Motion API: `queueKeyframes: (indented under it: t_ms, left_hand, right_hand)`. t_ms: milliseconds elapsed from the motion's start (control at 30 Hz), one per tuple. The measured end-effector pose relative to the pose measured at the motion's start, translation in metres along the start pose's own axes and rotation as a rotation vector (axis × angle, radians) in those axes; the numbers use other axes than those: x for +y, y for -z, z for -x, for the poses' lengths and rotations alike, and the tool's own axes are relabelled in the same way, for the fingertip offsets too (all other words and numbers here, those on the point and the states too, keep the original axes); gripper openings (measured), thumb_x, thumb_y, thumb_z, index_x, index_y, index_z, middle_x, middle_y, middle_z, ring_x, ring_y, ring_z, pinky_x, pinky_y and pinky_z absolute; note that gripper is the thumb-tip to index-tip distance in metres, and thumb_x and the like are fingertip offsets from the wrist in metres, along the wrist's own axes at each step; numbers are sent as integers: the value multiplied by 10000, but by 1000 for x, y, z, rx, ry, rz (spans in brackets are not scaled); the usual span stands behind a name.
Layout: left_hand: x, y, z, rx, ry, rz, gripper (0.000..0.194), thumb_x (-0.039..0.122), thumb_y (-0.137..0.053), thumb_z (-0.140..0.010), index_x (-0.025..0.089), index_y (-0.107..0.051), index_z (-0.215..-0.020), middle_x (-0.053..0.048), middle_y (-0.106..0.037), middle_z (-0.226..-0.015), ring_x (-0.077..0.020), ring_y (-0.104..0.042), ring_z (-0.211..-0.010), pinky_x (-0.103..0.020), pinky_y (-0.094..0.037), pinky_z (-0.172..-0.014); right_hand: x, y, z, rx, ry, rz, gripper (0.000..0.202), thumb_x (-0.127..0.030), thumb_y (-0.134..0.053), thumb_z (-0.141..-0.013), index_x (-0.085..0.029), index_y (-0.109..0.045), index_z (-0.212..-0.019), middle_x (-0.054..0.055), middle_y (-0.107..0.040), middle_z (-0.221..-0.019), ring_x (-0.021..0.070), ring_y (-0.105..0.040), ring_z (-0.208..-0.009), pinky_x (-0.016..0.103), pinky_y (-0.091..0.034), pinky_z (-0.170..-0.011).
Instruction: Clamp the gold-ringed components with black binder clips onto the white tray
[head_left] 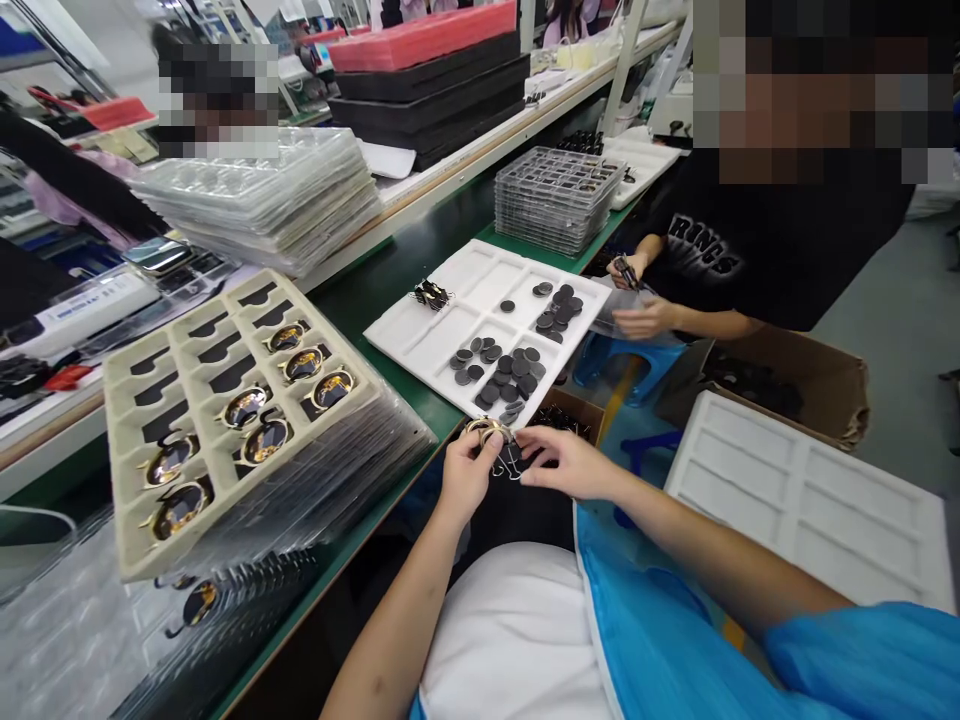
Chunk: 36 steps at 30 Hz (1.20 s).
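My left hand (pixel 469 472) pinches a round gold-rimmed watch part (pixel 486 428) close to my lap. On its right, my right hand (pixel 566 462) has its fingers closed on a black binder clip (pixel 511 460) with wire handles, which touches the watch part. Just beyond both hands lies a white divided tray (pixel 420 345) with black discs (pixel 517 370) in several compartments and a small heap of black clips (pixel 431 294). To the left, a cream tray (pixel 300 480) on a stack of clear trays holds several gold-rimmed watch parts (pixel 266 440).
Clear tray stacks stand at the back left (pixel 262 200) and back centre (pixel 555 200). A person in a black shirt (pixel 750 240) works at the right, beside a cardboard box (pixel 855 400). White trays (pixel 810 500) lie at the lower right. The green table edge (pixel 360 540) runs diagonally.
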<state>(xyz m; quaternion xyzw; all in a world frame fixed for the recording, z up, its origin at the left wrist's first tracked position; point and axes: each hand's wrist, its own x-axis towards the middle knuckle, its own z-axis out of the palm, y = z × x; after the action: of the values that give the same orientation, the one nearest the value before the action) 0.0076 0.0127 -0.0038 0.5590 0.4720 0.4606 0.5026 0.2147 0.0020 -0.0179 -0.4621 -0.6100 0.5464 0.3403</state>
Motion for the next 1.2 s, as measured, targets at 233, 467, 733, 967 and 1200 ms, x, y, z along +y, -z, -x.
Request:
queueKeyframes:
  t_ms: [233, 467, 733, 967, 1200]
  left_hand:
    - [-5, 8, 8, 166, -19, 56, 408, 566, -696, -880, 174, -803, -921, -100, -754, -1048, -249, -666, -1040, -350, -484, -983]
    - [-4, 0, 16, 207, 30, 249, 403, 549, -698, -893, 198, -772, -1078, -101, -704, -1229, -243, -639, -1166, -336, -476, -1037]
    - [-1, -17, 8, 336, 83, 350, 494, 612, -716, -850, 169, -764, -1065, -98, -751, -1108, -232, -666, -1113, -340, -486, -1027]
    - [15, 2, -25, 243, 192, 333, 504, 629, -758, -779, 153, -783, -940, -82, -748, -1000, -211, -686, -943, -306, -555, -811]
    - [16, -19, -92, 34, 175, 120, 551, 697, -751, -712, 152, -729, -789, -43, -689, -779, -163, -624, -712, -273, -514, -658]
  right_hand:
    - [-9, -48, -7, -1, -27, -344, 387, -498, -860, -729, -168, -670, -798, 24, -674, -720, 183, -641, -668, 364, -568, -689]
    - [-3, -53, -7, -99, -88, -538, 549, -521, -874, -696, -201, -594, -1043, 26, -662, -962, 154, -675, -633, 277, -554, -499]
    - [-2, -38, 1, -11, -151, -193, 380, -554, -697, -820, -187, -609, -775, -25, -593, -525, 149, -574, -443, 267, -434, -473]
    - [30, 42, 3, 158, -229, 593, 517, -484, -815, -725, -175, -682, -1118, 154, -754, -1051, 368, -708, -1002, 455, -547, -859]
    - [-30, 42, -82, 157, 504, 633, 250, -262, -710, -837, -210, -584, -1046, 167, -470, -1533, 310, -551, -1322, 442, -497, -1036]
